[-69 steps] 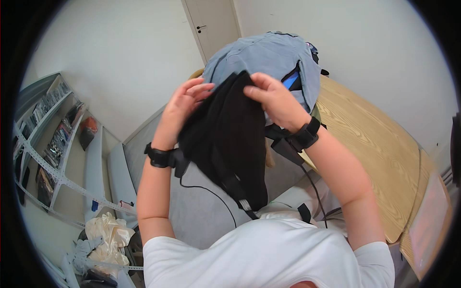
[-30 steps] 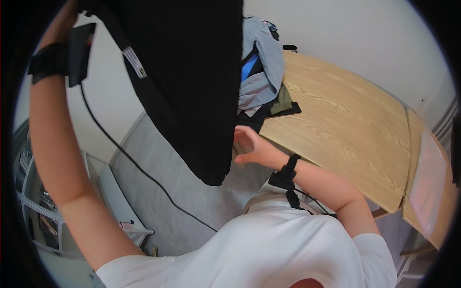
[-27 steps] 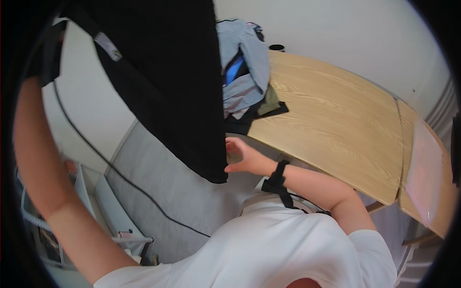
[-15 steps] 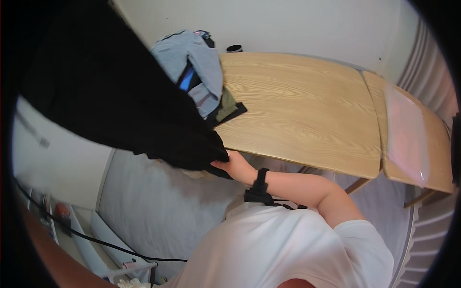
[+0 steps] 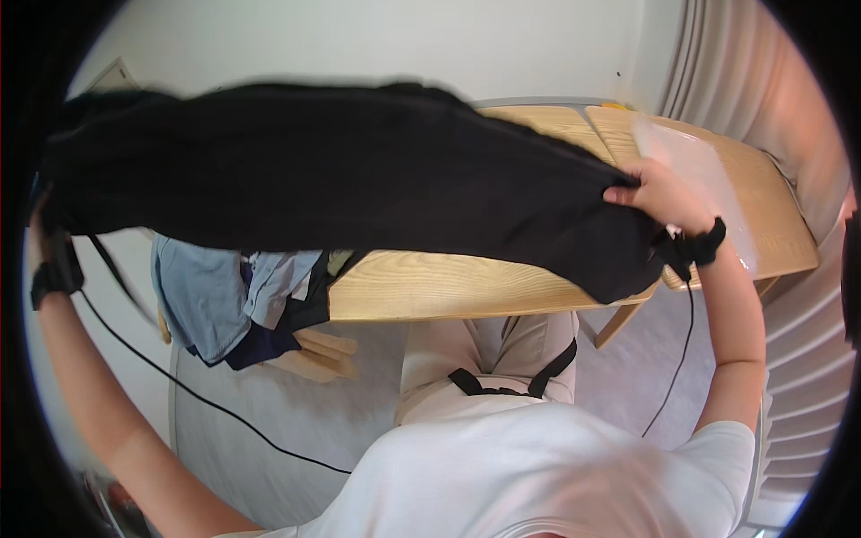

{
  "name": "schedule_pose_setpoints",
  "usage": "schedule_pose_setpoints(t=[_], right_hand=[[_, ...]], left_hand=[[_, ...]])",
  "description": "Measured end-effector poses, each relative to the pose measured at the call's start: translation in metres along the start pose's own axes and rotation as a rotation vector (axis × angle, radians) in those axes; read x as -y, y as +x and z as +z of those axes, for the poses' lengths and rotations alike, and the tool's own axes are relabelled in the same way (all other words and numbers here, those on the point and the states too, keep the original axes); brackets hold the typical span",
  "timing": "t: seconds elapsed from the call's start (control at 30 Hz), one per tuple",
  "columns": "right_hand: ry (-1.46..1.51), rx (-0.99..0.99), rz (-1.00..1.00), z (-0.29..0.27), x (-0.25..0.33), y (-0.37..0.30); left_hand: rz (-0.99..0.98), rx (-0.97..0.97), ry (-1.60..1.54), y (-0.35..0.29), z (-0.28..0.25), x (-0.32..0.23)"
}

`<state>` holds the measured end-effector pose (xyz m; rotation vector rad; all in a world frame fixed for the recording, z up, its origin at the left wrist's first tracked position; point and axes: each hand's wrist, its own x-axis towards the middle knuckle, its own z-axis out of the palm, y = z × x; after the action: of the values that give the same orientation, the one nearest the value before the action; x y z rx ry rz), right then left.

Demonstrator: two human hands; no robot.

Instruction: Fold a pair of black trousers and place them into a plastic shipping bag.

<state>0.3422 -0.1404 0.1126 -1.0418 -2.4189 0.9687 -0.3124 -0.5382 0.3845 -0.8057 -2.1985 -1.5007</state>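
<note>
A long black garment that looks like trousers (image 5: 341,170) is stretched sideways in front of me, above the table. At its right end my right hand (image 5: 662,193) is closed, pinching the fabric between thumb and fingers, and a loose corner droops below. The far left end is in my left hand (image 5: 43,229), at the dark rim of the picture; those fingers are partly hidden, but the cloth hangs from them. Under the garment's left half, a pile of clothes shows: a light blue-grey shirt (image 5: 199,291), dark blue cloth (image 5: 265,348) and a beige piece (image 5: 314,354) hanging lowest.
The wooden table (image 5: 448,285) is partly covered from view by the garment. A clear plastic sheet or bag (image 5: 708,170) lies on its right section. Pale curtains (image 5: 771,99) hang at the right. A black cable (image 5: 215,408) runs from my left wrist toward my waist.
The garment has swung from a steep slant to nearly level. My right hand has moved right and up with its end. My left hand has come into view at the left, and my view has shifted.
</note>
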Motion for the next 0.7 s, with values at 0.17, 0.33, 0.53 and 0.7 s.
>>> schedule_pose_setpoints(t=[0.17,0.33,0.53,0.7], right_hand=[[-0.198,0.01,0.085,-0.036,-0.043,0.037],[-0.421,0.116,0.128,-0.01,-0.077,0.106],[-0.561,0.137,0.046,0.012,-0.132,0.163],[-0.922,-0.107,0.074,0.053,-0.121,0.19]], left_hand=[[-0.269,0.128,-0.157,-0.058,0.134,0.049],[-0.337,0.197,-0.42,-0.102,0.195,0.114],[-0.216,0.098,-0.429,-0.21,0.291,0.127],[-0.158,0.211,-0.39,-0.239,0.313,0.151]])
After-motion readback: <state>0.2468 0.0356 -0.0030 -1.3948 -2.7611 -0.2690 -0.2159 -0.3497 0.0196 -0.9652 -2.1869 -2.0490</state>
